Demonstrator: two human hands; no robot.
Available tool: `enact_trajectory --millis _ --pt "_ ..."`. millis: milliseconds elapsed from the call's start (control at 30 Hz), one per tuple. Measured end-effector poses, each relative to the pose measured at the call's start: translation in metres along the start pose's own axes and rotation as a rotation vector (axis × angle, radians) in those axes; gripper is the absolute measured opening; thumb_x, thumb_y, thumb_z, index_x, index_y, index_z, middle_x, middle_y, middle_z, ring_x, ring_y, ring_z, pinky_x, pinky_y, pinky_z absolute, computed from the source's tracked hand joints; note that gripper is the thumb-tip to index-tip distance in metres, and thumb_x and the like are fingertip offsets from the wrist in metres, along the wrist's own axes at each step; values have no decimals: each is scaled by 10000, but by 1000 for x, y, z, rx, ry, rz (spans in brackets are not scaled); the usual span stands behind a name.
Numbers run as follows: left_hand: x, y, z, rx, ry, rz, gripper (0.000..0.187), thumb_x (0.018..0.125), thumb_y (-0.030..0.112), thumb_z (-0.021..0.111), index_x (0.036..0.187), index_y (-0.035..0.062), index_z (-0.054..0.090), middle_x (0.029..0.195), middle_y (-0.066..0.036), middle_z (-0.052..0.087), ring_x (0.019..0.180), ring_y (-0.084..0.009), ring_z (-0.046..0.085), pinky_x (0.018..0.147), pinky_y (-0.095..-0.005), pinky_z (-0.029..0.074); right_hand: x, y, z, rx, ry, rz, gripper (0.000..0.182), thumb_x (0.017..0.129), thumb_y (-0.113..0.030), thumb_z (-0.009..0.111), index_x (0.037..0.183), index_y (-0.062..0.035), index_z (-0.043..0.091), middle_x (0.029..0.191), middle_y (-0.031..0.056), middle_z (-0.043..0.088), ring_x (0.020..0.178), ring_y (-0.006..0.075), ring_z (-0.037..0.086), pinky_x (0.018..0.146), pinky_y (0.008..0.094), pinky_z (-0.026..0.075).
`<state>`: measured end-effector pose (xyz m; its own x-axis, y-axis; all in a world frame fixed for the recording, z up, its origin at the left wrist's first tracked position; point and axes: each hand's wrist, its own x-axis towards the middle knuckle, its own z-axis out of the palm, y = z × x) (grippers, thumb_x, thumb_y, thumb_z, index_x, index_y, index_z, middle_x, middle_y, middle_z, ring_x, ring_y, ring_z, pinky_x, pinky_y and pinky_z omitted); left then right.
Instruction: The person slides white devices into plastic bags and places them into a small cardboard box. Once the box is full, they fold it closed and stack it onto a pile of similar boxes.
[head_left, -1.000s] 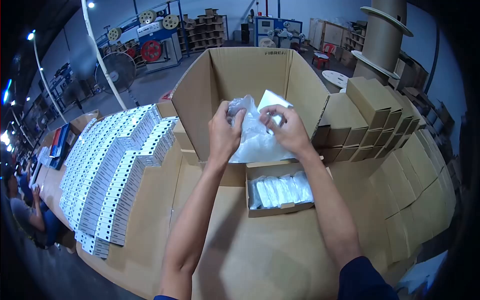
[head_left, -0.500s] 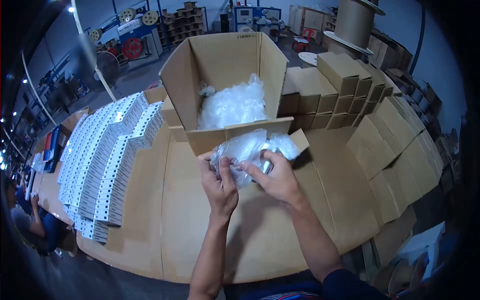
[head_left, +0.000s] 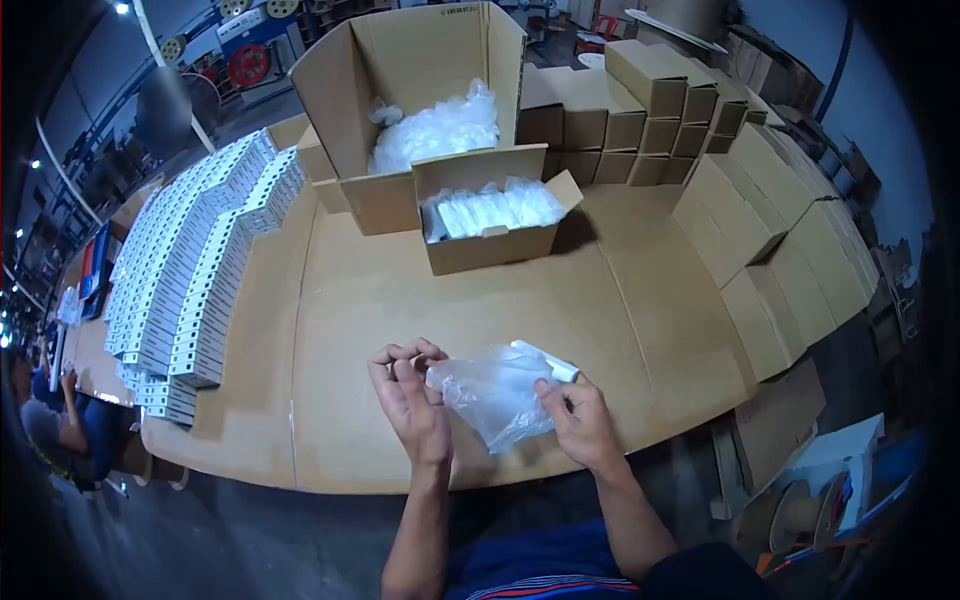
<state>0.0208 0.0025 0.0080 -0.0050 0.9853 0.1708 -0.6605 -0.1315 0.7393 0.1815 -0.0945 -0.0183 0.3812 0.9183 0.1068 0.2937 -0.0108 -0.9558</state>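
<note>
Low over the table, my right hand grips a clear plastic bag, thumb on top. A slim white bar-shaped piece pokes out past the bag between the same fingers. My left hand is open, its fingers loosely curled and apart at the bag's left edge. Beyond the hands stands an open small carton holding a row of plastic-wrapped white packets. Behind it, a large open cardboard box contains a heap of clear plastic bags.
Stacked small white boxes line the table's left side. Brown cartons are piled at the back right, and more cartons stand along the right edge. At far left, a person is beside another table. Cardboard covers the tabletop.
Both hands have come back toward my body, away from the small carton. My left hand has let go of the plastic bag; the right still holds it. The view has tilted down.
</note>
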Motion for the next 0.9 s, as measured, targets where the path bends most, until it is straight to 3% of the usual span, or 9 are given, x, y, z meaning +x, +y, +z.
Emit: enact_trajectory --millis 133,433,467,567,600,700,733,833,900 --pt "-39 -3 -15 397 -193 -153 534 958 -30 666 1380 39 347 1104 -96 572 1053 -145 583 886 -275 513 -22 -4 2 -91 167 -128 268 1010 -186 667 927 65 715 897 148 632 775 251 600 699 357 481" --pt "-60 -20 -25 547 -73 -50 253 1025 47 617 1236 10 484 719 35 560 588 -16 481 523 -193 362 -37 15 3 114 104 89 463 1066 -333 594 830 58 671 791 119 572 725 223 515 675 348 439" --pt "-61 -14 -27 553 5 -153 244 1013 86 653 1210 33 519 914 -42 619 738 -73 529 620 -234 416 -38 13 5 81 135 57 471 1069 -332 589 818 60 661 795 116 567 720 221 500 671 351 436" --pt "-48 -6 -28 1116 -68 543 420 926 86 748 1269 21 514 1022 -104 620 889 -170 586 730 -302 460 -36 7 5 -3 184 -62 442 1082 -312 570 897 78 669 911 108 581 784 178 514 723 321 452" --pt "-49 1 -26 1157 -118 603 508 829 84 814 1262 14 558 1121 -152 609 1026 -274 594 820 -377 471 -35 6 6 -28 192 -102 429 1087 -302 563 942 86 678 967 105 591 819 158 528 751 306 462" --pt "-42 17 2 1296 -392 707 429 809 96 830 1177 19 622 1097 -162 623 1008 -313 608 795 -399 474 -32 4 12 -30 271 -193 375 1050 -260 626 928 84 712 1099 195 643 868 263 618 761 356 500" --pt "-40 19 13 1303 -447 675 270 821 88 816 1034 32 661 1026 -145 658 987 -309 630 835 -409 486 -32 6 12 -63 257 -214 345 1036 -248 645 952 78 720 1135 205 641 897 272 630 775 362 508" --pt "-34 6 15 1381 -584 513 178 844 61 789 951 44 648 951 -111 686 953 -279 655 892 -409 484 -31 8 9 -114 191 -240 284 995 -216 699 992 65 733 1204 223 637 955 292 652 803 374 523" --pt "-23 6 19 1264 -628 393 103 942 63 702 893 20 622 776 -106 693 714 -201 678 702 -343 511 -30 -1 4 -78 112 -199 263 968 -201 731 973 62 730 1196 221 637 957 292 647 798 379 522"
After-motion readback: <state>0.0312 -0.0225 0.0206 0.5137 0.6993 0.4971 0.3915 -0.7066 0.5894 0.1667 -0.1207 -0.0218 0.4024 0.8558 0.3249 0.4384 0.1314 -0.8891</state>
